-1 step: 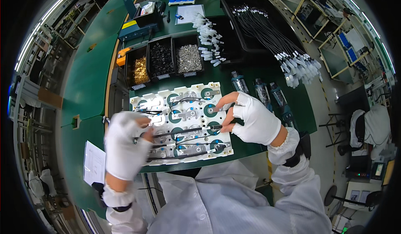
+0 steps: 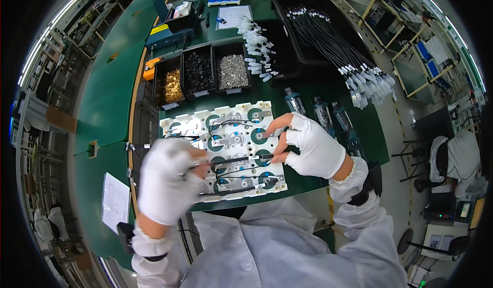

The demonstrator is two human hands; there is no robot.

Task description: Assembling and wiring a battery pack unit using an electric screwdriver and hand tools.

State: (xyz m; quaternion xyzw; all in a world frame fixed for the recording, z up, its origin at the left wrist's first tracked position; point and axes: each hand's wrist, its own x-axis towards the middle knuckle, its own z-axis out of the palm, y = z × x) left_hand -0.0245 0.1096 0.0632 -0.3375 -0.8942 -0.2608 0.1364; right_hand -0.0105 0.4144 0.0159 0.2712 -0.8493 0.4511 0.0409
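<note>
Both hands gloved in white, working over a white fixture tray (image 2: 226,119) that lies flat on the green bench (image 2: 110,108), right in front of the person. The tray has round teal-ringed seats with metal tabs, and thin black cables (image 2: 239,172) run across its lower rows.

Left hand (image 2: 167,185) sits on the tray's lower-left part, motion-blurred, fingers curled around a black cable end; exact grip cannot be told. Right hand (image 2: 313,146) is at the tray's right edge, thumb and forefinger pinched on a small metal-tipped cable end over a teal seat.

Behind the tray: three black bins (image 2: 200,75) side by side, holding brass parts, black parts and silver parts. Just right of the tray, three cylindrical tools (image 2: 323,113) lie on the bench. Further back right, a bundle of black cables with white connectors (image 2: 367,82) fans out of a black tray.
</note>
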